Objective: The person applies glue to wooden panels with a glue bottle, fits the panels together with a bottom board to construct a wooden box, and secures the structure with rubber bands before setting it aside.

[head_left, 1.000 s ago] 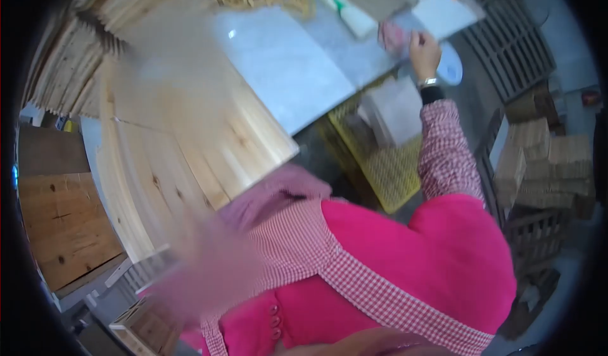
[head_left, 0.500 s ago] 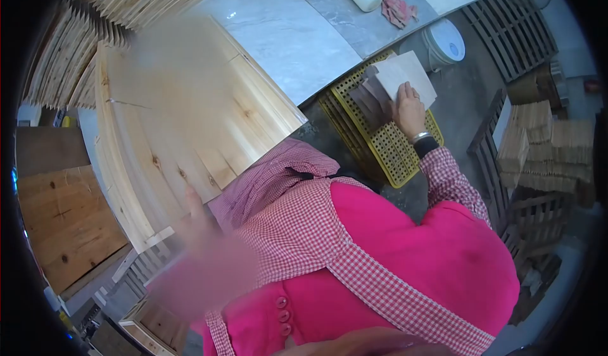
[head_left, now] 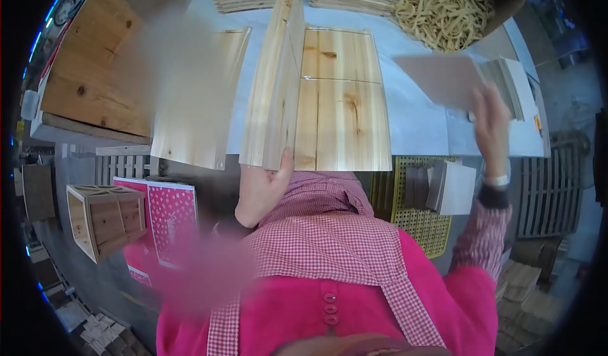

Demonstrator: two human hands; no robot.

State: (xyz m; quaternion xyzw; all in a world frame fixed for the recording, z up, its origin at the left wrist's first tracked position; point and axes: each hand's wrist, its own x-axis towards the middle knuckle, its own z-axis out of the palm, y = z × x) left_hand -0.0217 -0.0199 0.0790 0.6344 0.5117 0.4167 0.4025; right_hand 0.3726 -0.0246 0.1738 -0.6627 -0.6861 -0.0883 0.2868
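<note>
While the left hand (head_left: 263, 191) clasps the near end of a wooden panel (head_left: 273, 96) tilted on edge beside a flat-lying board (head_left: 345, 115), the blurred right hand (head_left: 493, 125), well apart, grips a thin brownish sheet (head_left: 440, 77) over the table (head_left: 415, 125), right of center, near a heap of tan strips (head_left: 443, 14).

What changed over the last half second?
The right hand has left the stack in the crate and moved forward over the table, where it holds a brown sheet. The camera has turned. Unchanged: left hand at a panel, stack in crate.
</note>
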